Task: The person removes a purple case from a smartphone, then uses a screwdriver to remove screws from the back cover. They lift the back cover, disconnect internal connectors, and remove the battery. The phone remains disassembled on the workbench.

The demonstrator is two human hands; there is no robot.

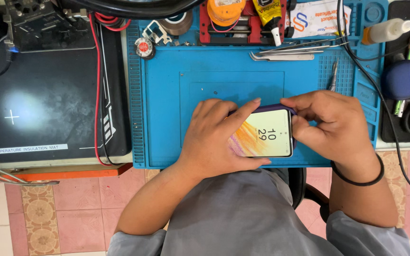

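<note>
A smartphone (pixel 267 133) with a lit screen, set in a purple case (pixel 281 108), was held over the blue work mat (pixel 167 118) at the centre of the frame; it was gripped along its left edge by the left hand (pixel 217 137), the fingers wrapped around it, the index finger laid across its top. The upper right corner was pinched by the right hand (pixel 333 123), its fingers bunched together on the case; tweezers (pixel 285 56) and a glue bottle (pixel 269 14) were seen at the upper centre, a black mat (pixel 39 109) at the left.

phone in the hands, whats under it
Under the phone lies the blue work mat; a dark case edge shows along its top. Left hand and right hand cover its sides.
</note>
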